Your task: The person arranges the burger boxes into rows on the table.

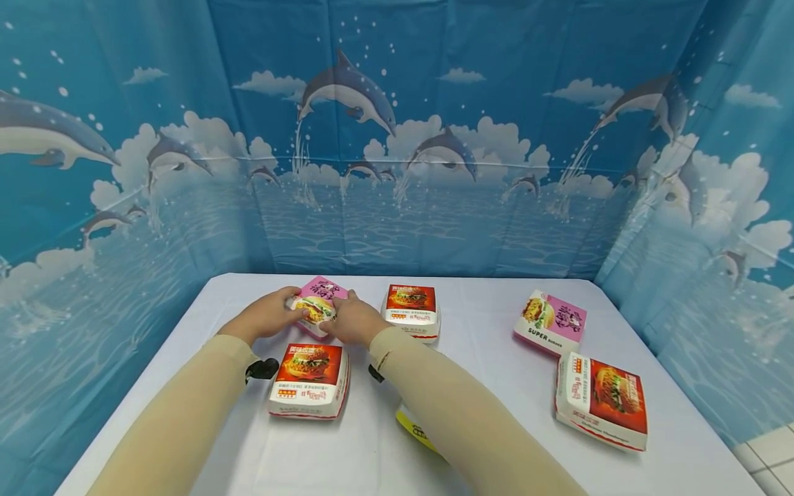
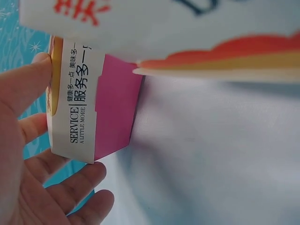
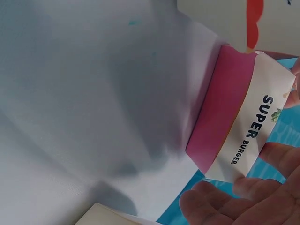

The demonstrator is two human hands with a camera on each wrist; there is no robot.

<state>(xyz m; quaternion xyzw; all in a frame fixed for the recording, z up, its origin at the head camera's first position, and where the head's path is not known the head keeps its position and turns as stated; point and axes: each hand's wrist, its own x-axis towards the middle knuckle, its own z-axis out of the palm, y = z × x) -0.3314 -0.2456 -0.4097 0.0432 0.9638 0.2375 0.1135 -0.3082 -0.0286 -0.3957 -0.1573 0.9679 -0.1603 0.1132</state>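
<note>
A pink and white burger box (image 1: 321, 289) lies near the back left of the white table, between both hands. My left hand (image 1: 268, 315) holds its left side; in the left wrist view the thumb lies along the box's upper edge (image 2: 84, 103) and the fingers reach around a corner. The right hand (image 1: 355, 318) grips the opposite side, its fingers at the corner below the "SUPER BURGER" lettering in the right wrist view. Just in front stands a red and white burger box (image 1: 310, 382), near the left wrist. Another red and white box (image 1: 411, 313) sits right of the right hand.
At the table's right side lie a second pink burger box (image 1: 552, 322) and a red and white one (image 1: 602, 403), close together. A yellow item (image 1: 417, 430) is partly hidden by the right forearm. A dolphin-print curtain (image 1: 397, 227) surrounds the table's back and sides.
</note>
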